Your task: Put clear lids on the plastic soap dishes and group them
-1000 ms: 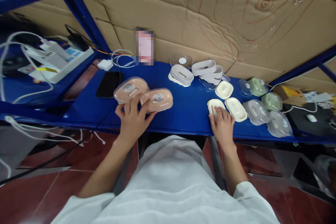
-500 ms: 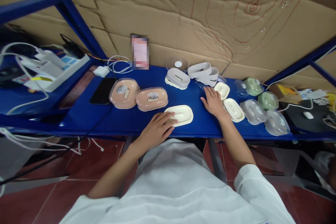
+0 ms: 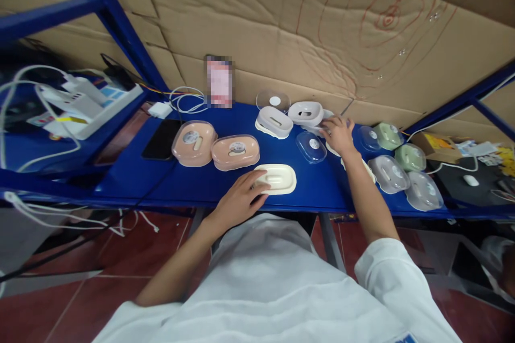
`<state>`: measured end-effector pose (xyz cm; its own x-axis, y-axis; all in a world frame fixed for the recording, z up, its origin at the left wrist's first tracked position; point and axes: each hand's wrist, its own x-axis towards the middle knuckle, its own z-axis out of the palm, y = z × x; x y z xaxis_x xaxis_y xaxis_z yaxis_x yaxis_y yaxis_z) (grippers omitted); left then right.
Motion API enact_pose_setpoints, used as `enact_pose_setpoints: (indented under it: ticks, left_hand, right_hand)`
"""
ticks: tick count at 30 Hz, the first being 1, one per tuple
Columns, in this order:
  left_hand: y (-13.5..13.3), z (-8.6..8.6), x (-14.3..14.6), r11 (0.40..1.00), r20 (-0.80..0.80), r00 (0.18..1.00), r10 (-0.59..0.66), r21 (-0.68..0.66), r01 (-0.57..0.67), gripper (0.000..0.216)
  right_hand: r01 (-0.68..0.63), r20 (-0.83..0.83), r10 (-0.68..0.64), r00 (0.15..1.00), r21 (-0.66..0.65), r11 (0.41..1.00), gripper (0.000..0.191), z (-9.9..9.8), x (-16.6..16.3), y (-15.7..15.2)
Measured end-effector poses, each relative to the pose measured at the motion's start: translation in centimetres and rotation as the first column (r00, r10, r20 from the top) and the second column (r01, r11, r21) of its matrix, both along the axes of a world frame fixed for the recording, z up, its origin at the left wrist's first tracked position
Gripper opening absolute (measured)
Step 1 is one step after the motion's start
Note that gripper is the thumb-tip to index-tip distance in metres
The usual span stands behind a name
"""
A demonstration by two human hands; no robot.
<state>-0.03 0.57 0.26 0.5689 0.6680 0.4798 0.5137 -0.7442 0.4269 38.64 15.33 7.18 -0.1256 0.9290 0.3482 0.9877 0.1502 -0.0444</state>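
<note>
Cream tray (image 3: 284,178) lies flat near the front edge of the blue surface (image 3: 317,187), its long axis running roughly left to right. It extends rightward from the left hand's fingertips, with its right end uncovered, and the left hand is clearly the nearer of the two.

From the left, a dark flat device (image 3: 159,139) rests beside two lidded peach boxes, the left peach box (image 3: 197,153) and the right peach box (image 3: 237,158), the latter just beyond the left hand. That left hand (image 3: 239,198) is palm down and partly open, fingers over the tray's left end, thumb by the near rim; whether it grips cannot be told. Behind the tray sits a grey dish (image 3: 276,122) on a pale base. Farther right, a clear lid (image 3: 308,147) lies loose between the tray and the right hand.

The right hand (image 3: 340,136) reaches toward the back, fingers bent at a half-covered grey dish (image 3: 316,129); contact and any hold are unclear. From this hand, the tray lies leftward and closer to the body, well apart. At far right stand lidded grey boxes (image 3: 388,174) and green boxes (image 3: 410,157).
</note>
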Motion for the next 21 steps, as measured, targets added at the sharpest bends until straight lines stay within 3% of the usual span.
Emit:
enact_pose_setpoints:
  ticks: [3, 6, 8, 12, 14, 17, 21]
  left_hand:
    - [0.0, -0.1, 0.0, 1.0, 0.02, 1.0, -0.004, -0.008, 0.004, 0.021]
    - [-0.2, -0.1, 0.0, 1.0, 0.019, 1.0, 0.015, -0.023, -0.015, 0.033]
    - [-0.3, 0.1, 0.0, 0.997, 0.021, 0.999, 0.05, -0.059, -0.048, 0.047]
    - [-0.2, 0.5, -0.1, 0.99, 0.065, 0.993, 0.103, -0.104, -0.096, 0.072]
    - [0.0, 0.3, -0.2, 0.996, 0.071, 0.995, 0.07, -0.068, -0.065, 0.066]
    - [0.4, -0.3, -0.4, 1.0, 0.058, 0.998, 0.0, -0.016, 0.001, 0.042]
    - [0.5, -0.7, -0.3, 1.0, 0.012, 1.0, -0.007, -0.005, 0.007, 0.034]
  right_hand:
    - [-0.015, -0.008, 0.016, 1.0, 0.08, 0.997, 0.036, 1.1, 0.2, -0.6]
    - [-0.018, -0.124, 0.046, 0.991, 0.216, 0.976, 0.04, 1.6, -1.4, -4.6]
    - [-0.119, -0.192, 0.162, 0.968, 0.22, 0.968, 0.038, 1.2, -3.5, -8.4]
    - [-0.437, -0.242, 0.438, 0.866, 0.06, 0.897, 0.027, -1.3, -8.3, -15.0]
    - [-0.533, -0.275, 0.514, 0.812, 0.007, 0.846, 0.029, -2.9, -10.0, -16.8]
    - [-0.569, -0.284, 0.545, 0.789, -0.004, 0.822, 0.035, -4.6, -11.2, -18.0]
    - [-0.58, -0.221, 0.562, 0.797, -0.017, 0.815, 0.037, -4.7, -11.1, -17.9]
